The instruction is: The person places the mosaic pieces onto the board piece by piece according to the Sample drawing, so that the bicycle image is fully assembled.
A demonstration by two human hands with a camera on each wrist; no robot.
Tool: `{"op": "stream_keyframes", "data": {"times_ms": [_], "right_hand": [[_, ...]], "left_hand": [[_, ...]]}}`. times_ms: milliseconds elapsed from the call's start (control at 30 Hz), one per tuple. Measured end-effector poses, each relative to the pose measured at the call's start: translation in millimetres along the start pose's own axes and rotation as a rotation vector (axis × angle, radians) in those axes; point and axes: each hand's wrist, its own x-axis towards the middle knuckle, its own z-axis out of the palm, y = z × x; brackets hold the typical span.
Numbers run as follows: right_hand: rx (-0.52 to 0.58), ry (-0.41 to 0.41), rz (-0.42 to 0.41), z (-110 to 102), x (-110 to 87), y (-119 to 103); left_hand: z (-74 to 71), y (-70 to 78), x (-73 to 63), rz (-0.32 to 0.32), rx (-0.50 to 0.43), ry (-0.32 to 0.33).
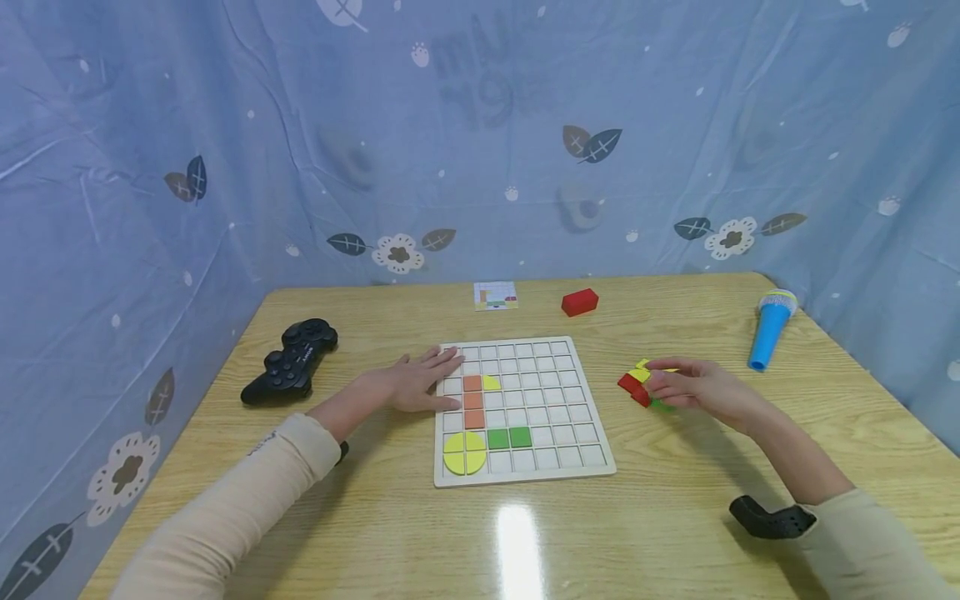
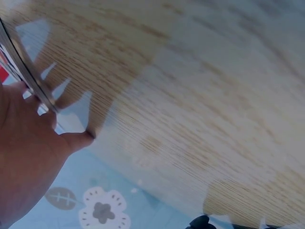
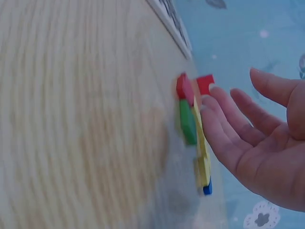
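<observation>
My left hand (image 1: 420,383) rests with spread, straight fingers over the left edge of a white grid board (image 1: 525,477). On the board stand a column of orange squares (image 1: 473,400), a yellow quarter-round piece (image 1: 491,383) beside it, two green squares (image 1: 498,439) and a yellow circle (image 1: 454,443) made of quarter pieces. To the board's right, my right hand (image 1: 693,387) hovers at a small pile of coloured pieces, with red (image 1: 636,390) and yellow ones showing. In the right wrist view its thumb stands apart from loosely bent fingers, close by a green piece (image 3: 187,123).
Behind the board lie a small pattern card (image 1: 495,296) and a red block (image 1: 580,302). A black game controller (image 1: 292,362) is at the left, a blue toy microphone (image 1: 770,329) at the right. A blue patterned curtain (image 1: 480,167) hangs along the table's back and sides.
</observation>
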Motion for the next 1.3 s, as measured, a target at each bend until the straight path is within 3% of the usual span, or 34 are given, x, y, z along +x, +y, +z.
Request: {"op": "stream_keyframes", "data": {"times_ms": [300,433,667,1300], "right_hand": [[-0.114,0.139,-0.015,-7.0,-5.0,10.8],[-0.182,0.166,-0.007,-5.4,-5.9,12.6],[-0.329,0.188,-0.012,-2.4,-7.1,14.0],[-0.532,0.149,-0.213,7.0,-3.9,18.6]], "left_hand": [[3.1,-3.9,4.9,-0.038,0.013,-0.016],[1.6,-2.4,2.8,-0.019,0.003,-0.016],[-0.4,0.0,-0.2,0.004,0.001,0.0],[-2.0,1.8,-1.1,0.008,-0.003,-0.004]]}}
